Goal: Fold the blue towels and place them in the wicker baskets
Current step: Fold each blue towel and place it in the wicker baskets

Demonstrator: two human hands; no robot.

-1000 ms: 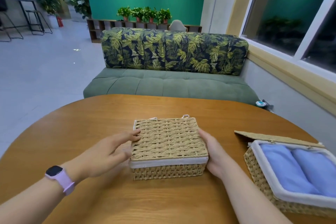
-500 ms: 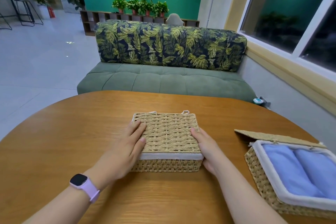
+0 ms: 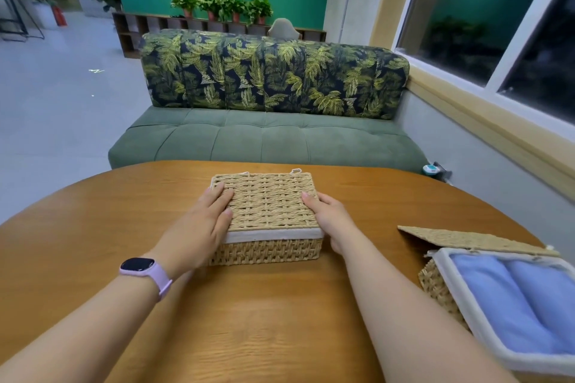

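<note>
A closed wicker basket (image 3: 267, 205) with a white cloth lining stands in the middle of the round wooden table (image 3: 93, 227). My left hand (image 3: 202, 221) lies flat on the left part of its lid, fingers straight. My right hand (image 3: 329, 218) rests against the basket's right edge, fingers on the lid, thumb side hidden. At the right edge of the table sits a second wicker basket (image 3: 441, 292) with its lid (image 3: 466, 239) flipped open behind it. Two folded blue towels (image 3: 513, 298) lie side by side inside it.
A green sofa (image 3: 264, 140) with a leaf-print backrest stands just beyond the table's far edge. A window wall (image 3: 482, 40) runs along the right. A shelf with potted plants (image 3: 221, 6) stands behind the sofa. Open tiled floor (image 3: 56, 102) lies to the left.
Both hands have moved from the basket's sides up onto its lid, and the basket has slid a little away from me. The open basket on the right has not moved.
</note>
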